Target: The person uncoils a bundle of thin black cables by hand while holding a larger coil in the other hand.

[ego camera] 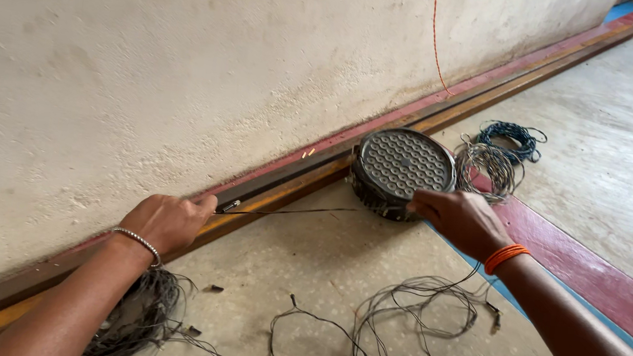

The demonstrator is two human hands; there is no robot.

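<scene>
We see a thin dark wire (290, 212) stretched nearly level across the middle of the frame, just above the floor. It runs from our left hand (169, 220) at centre left toward our right hand (461, 219) at centre right. The left fingers (204, 202) are pinched together on the wire's near end, beside a small metal clip, pressed against the long rusty brown and yellow steel rail (285, 186) that runs along the foot of the rough whitewashed wall (189, 57). The right hand rests on the edge of a round dark metal disc with a dimpled top (403, 167); its fingers curl over the rim, and we cannot tell whether they clamp the wire or only the disc.

We judge the step in hand to be drawing the wire taut along the rail. The next move calls for a steady pull with both ends kept low and in line.

Around this, a loose tangle of grey wires (405, 303) lies on the speckled concrete floor (324, 264) in the lower middle. A dark bundle of wire (137, 312) sits under the left forearm. A grey wire coil (492, 165) and a blue wire coil (514, 137) lie at upper right, near a red painted floor stripe (586, 270). A thin orange string (436, 42) hangs down the wall.
</scene>
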